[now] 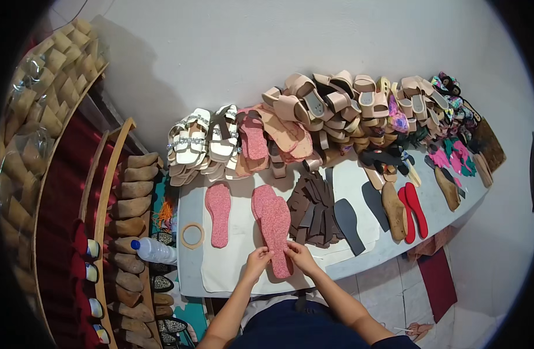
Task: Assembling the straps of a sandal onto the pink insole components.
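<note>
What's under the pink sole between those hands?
Another pink sole shows at the upper left; the top sole covers the rest, so anything else beneath can't be seen.

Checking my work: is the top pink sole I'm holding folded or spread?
Spread: the top pink sole shows toe to heel, no fold visible.

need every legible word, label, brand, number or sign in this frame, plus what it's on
No text is legible.
Pink sole in left hand and right hand: no lettering visible.
Blue-capped bottle: any print too small to read.
Beige slides: any insole marks too small.
Wooden shoe form: any marks too blurred.
</note>
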Motion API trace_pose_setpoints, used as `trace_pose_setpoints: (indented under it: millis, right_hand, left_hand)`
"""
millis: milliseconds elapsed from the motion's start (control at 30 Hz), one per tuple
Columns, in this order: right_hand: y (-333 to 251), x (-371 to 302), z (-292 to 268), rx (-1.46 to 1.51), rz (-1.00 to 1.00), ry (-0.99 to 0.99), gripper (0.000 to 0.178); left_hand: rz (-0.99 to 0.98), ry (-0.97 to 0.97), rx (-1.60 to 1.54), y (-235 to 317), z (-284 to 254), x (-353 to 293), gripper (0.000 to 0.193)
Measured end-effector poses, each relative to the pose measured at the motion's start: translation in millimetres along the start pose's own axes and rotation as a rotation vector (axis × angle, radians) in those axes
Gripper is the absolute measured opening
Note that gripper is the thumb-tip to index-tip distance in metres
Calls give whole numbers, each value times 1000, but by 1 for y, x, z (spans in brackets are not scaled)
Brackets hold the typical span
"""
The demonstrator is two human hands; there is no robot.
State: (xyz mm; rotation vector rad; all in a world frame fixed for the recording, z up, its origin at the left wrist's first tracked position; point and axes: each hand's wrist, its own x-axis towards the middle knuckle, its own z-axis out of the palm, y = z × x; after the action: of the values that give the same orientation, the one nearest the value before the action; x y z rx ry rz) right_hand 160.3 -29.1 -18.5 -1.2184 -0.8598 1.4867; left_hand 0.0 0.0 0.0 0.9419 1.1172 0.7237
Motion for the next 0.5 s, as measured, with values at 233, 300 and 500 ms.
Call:
trace_pose_setpoints:
  millis: [233,300,500]
  right_hand:
    - [-47,10,-39,-576,-339,406,22]
    - [-65,19,-56,-659,-387,557,21]
    - [-61,55,-113,-964,-397,738,31]
  left_hand:
    - [-29,35,-36,3,-6,10,23]
    - [-24,49,-52,2,-4,11,24]
    - [13,39,-87,4,19,16,32]
